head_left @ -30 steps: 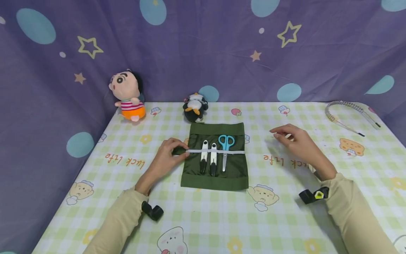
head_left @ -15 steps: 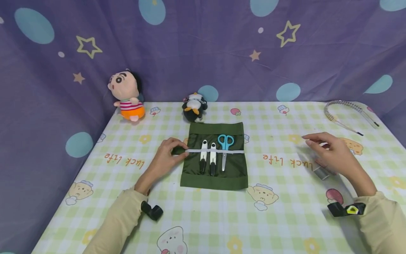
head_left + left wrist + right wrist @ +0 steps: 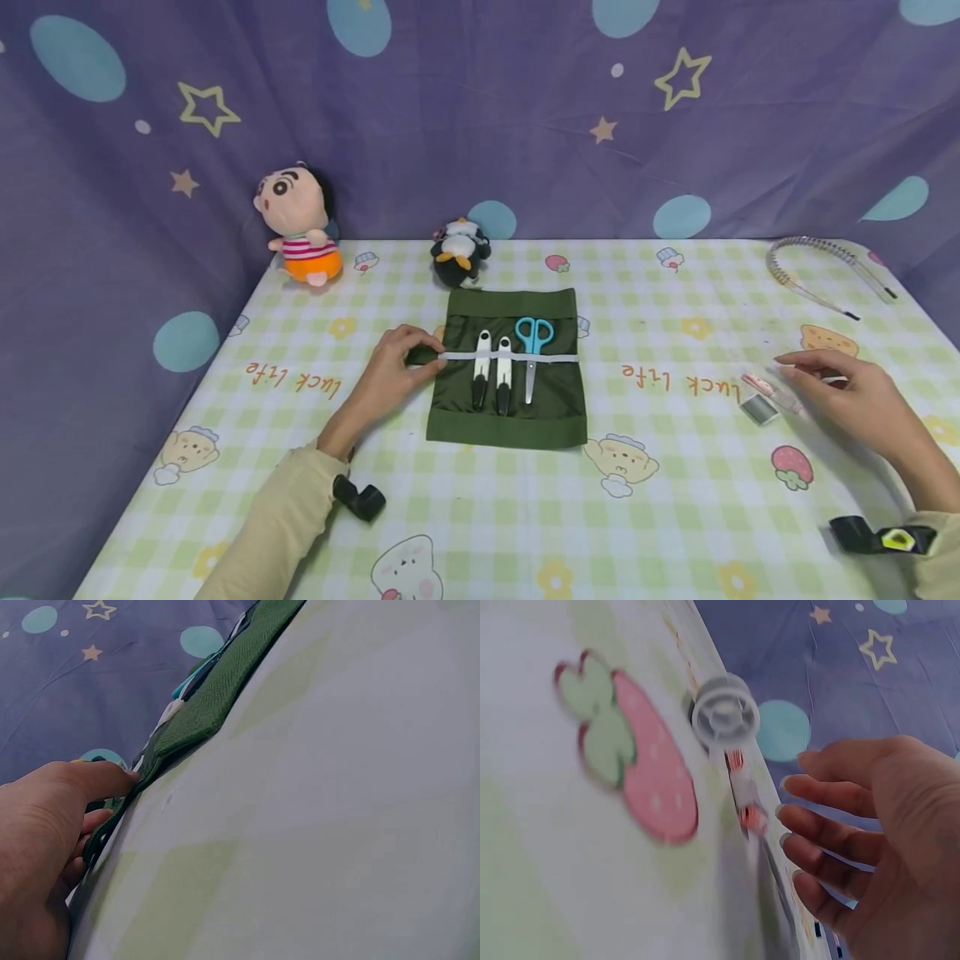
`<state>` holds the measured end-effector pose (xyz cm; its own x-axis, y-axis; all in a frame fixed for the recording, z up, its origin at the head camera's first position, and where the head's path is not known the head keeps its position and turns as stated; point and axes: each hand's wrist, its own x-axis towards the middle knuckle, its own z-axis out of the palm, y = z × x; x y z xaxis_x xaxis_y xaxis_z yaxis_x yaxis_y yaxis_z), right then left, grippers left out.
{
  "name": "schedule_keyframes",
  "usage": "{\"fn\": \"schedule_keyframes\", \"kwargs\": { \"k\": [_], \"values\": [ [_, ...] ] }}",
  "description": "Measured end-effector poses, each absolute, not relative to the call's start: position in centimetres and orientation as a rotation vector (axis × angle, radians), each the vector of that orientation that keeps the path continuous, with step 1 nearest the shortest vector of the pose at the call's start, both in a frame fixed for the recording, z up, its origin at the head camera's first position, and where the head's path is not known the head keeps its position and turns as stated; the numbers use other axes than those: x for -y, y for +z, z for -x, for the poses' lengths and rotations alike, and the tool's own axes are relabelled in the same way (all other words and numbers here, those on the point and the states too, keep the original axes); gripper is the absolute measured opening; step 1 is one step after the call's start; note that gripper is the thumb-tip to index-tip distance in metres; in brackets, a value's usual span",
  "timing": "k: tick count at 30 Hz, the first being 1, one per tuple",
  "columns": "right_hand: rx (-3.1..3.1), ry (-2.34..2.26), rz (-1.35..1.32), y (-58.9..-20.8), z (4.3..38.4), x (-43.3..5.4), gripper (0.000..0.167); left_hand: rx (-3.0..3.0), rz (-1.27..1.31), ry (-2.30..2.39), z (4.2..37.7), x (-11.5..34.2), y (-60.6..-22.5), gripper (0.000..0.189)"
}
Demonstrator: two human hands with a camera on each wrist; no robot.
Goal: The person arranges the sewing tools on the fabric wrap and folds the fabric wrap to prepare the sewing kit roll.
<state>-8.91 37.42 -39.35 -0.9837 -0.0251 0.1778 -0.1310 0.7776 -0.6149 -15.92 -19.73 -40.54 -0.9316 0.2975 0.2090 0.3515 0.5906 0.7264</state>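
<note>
A dark green fabric sewing-kit roll [image 3: 507, 430] lies flat in the middle of the head view. A white elastic band [image 3: 558, 359] crosses it, over two slim white tools with black ends [image 3: 482, 367] and blue-handled scissors [image 3: 533, 333]. At its left side, my left hand [image 3: 390, 371] pinches a green fabric edge between thumb and fingers, also visible in the left wrist view. To the right, my right hand [image 3: 855, 400] hovers with relaxed fingers, nothing in them. Just left of its fingertips lie a grey spool [image 3: 760, 410] and a slim clear piece with red marks [image 3: 761, 385].
Behind the roll sit a penguin plush [image 3: 459, 252] and, farther left, a doll in a striped shirt [image 3: 302, 225]. A headband [image 3: 813, 244] lies at the back right. The checked tablecloth [image 3: 480, 517] meets a purple curtain [image 3: 525, 125] at the back.
My right hand has moved to the right and towards me, away from the roll, uncovering the spool and the clear piece. My left hand keeps its hold on the fabric edge.
</note>
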Motion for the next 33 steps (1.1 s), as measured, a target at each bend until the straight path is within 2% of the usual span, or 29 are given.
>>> {"fn": "schedule_keyframes", "kwargs": {
  "k": [12,20,33],
  "values": [
    [2.882,0.92,-0.041,-40.2,7.1,-38.7,0.022,2.74,0.563,-1.265,15.9,19.7,-40.6,0.014],
    [2.94,0.929,0.039,-40.3,6.3,-38.6,0.029,2.741,0.568,-1.261,15.9,19.7,-40.5,0.013],
    [2.857,0.891,0.001,-41.1,6.0,-38.3,0.024,2.74,0.566,-1.273,15.9,19.8,-40.6,0.014]
  ]
}}
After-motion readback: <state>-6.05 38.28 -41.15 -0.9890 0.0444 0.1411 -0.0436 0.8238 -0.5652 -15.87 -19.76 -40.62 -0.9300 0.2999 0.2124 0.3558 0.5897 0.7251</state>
